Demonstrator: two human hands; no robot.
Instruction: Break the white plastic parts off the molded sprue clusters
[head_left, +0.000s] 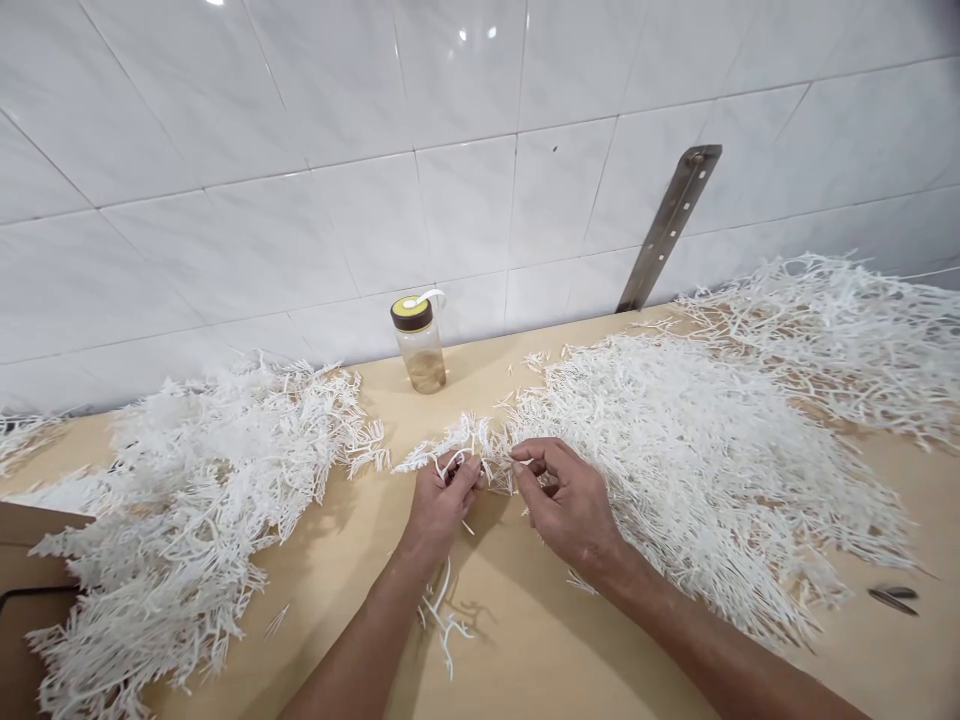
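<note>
Head view: taking noon as straight ahead of the wearer, I'm seeing a tiled wall (465,200) spanning the back. Wooden table (525,650) is running below it. Big white pile (675,430) is sitting at 1-2 o'clock, second pile (217,460) at 10, looser pile (855,340) at 2; probably split that way so the near two are flanking the hands within reach. Brown box (34,610) is showing at 9, metal bracket (667,235) leaning at 1. Right hand (574,505) is curling by the big pile, thumb and index close; can't tell if they're pinching anything. Left hand (439,510) is gripping a white branched sprig (474,433) at noon, likely steadying it for the right fingers. Lidded bottle (426,368) is standing beyond, near the wall. Small dark object (892,598) is lying near 3.
</note>
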